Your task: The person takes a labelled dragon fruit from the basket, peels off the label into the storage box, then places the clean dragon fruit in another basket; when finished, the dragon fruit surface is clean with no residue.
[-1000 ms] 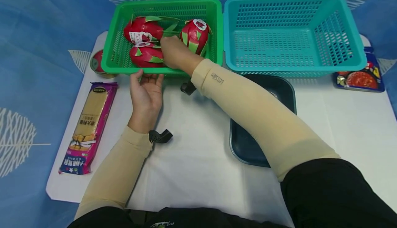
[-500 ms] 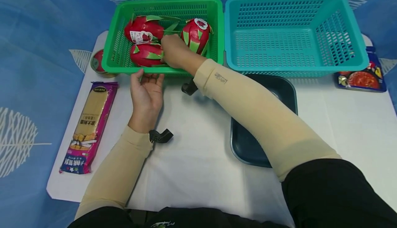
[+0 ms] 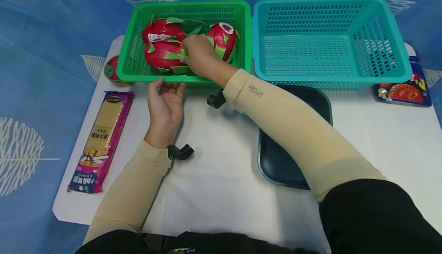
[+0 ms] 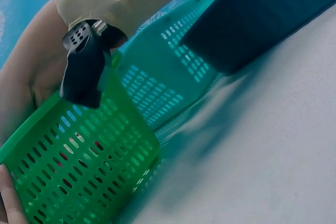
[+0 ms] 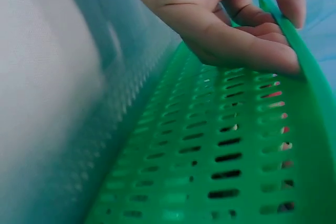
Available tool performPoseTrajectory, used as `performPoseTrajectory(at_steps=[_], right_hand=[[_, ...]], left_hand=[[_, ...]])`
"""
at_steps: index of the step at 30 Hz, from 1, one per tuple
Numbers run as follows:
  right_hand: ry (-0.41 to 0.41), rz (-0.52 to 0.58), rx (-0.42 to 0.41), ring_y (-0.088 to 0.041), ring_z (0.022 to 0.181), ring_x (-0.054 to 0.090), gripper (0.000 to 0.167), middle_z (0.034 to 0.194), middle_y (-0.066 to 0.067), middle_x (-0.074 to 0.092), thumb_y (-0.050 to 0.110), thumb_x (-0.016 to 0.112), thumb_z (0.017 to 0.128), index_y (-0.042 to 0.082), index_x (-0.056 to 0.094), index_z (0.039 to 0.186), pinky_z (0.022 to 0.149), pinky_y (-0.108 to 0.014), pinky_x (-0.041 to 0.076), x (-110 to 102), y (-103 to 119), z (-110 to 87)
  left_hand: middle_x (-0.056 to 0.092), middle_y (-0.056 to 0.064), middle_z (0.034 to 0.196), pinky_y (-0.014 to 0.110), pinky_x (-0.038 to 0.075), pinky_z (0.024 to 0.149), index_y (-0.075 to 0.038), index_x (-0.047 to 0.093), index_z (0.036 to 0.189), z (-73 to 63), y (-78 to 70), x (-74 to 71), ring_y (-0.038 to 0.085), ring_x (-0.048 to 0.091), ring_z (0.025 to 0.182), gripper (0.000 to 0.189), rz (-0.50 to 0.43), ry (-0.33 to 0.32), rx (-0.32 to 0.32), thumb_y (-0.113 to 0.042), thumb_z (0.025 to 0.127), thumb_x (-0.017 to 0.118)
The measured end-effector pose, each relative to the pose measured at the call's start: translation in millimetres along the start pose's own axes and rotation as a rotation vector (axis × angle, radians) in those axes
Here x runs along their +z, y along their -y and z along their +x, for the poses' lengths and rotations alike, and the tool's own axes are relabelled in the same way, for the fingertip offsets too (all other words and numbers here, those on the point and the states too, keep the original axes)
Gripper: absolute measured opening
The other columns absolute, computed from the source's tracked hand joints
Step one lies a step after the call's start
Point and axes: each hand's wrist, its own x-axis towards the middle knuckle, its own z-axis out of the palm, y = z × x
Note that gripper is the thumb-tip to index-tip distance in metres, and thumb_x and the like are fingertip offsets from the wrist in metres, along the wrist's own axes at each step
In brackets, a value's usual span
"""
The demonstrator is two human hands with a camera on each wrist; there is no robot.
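Observation:
Three red dragon fruits with green leafy scales lie in the green basket. My right hand reaches over the front rim and grips the right end of the front dragon fruit, fingertips hidden from above. Close behind it is a second dragon fruit with a white label; a third dragon fruit, with a round sticker, sits on the right. My left hand, palm up, holds the basket's front rim, its thumb at the top edge. In the right wrist view its fingers lie against the slotted wall.
A turquoise basket stands to the right of the green one. Under my right forearm is a dark tray. At left lie a noodle packet and a round tin; a blue pouch lies at far right.
My right hand has turned and shifted the front dragon fruit slightly backward; its sticker no longer shows. The rear fruit has rolled a little. My left hand stays at the rim.

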Motion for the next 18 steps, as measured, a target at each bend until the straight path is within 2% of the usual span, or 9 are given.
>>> performPoseTrajectory(at_steps=[3, 5, 10, 12, 18], right_hand=[[-0.037, 0.021, -0.039, -0.016, 0.129, 0.058, 0.049, 0.139, -0.004, 0.066, 0.026, 0.066, 0.105, 0.006, 0.059, 0.149, 0.100, -0.020, 0.047, -8.1, -1.2, -6.5], [-0.069, 0.008, -0.075, -0.014, 0.128, 0.058, 0.049, 0.139, -0.004, 0.066, 0.026, 0.065, 0.106, 0.006, 0.057, 0.150, 0.108, -0.019, 0.040, -15.5, -0.9, -11.5], [-0.150, 0.057, -0.163, -0.013, 0.112, 0.064, 0.044, 0.128, -0.005, 0.071, 0.024, 0.066, 0.105, 0.005, 0.062, 0.145, 0.098, -0.020, 0.044, -37.8, 0.1, -30.4], [-0.175, 0.082, -0.195, -0.014, 0.107, 0.065, 0.041, 0.123, -0.005, 0.072, 0.023, 0.067, 0.105, 0.005, 0.065, 0.142, 0.088, -0.021, 0.048, -47.0, -0.1, -40.4], [-0.208, 0.119, -0.270, -0.012, 0.107, 0.064, 0.040, 0.121, -0.002, 0.074, 0.022, 0.071, 0.102, 0.007, 0.068, 0.140, 0.090, -0.022, 0.049, -71.5, -7.0, -74.1]], left_hand=[[0.054, 0.013, 0.104, 0.037, 0.060, 0.087, 0.000, 0.046, 0.131, -0.6, 0.4, 0.5, 0.024, 0.061, 0.092, 0.026, -0.005, 0.005, -0.003, -0.013, 0.109, 0.045], [0.054, 0.013, 0.104, 0.037, 0.060, 0.087, -0.001, 0.047, 0.130, -1.1, 0.4, 0.6, 0.024, 0.061, 0.092, 0.025, -0.009, 0.004, -0.004, -0.012, 0.109, 0.045], [0.054, 0.012, 0.103, 0.038, 0.060, 0.086, -0.001, 0.048, 0.125, -1.5, 0.7, 0.6, 0.025, 0.060, 0.092, 0.020, -0.030, 0.001, -0.014, -0.011, 0.108, 0.045], [0.054, 0.012, 0.104, 0.038, 0.060, 0.085, 0.000, 0.047, 0.123, -1.3, 0.9, 0.4, 0.025, 0.060, 0.092, 0.019, -0.037, 0.000, -0.017, -0.011, 0.108, 0.045], [0.053, 0.013, 0.106, 0.038, 0.058, 0.091, 0.002, 0.045, 0.130, -1.1, 1.0, -1.4, 0.025, 0.059, 0.093, 0.025, -0.024, 0.029, -0.011, -0.011, 0.109, 0.044]])
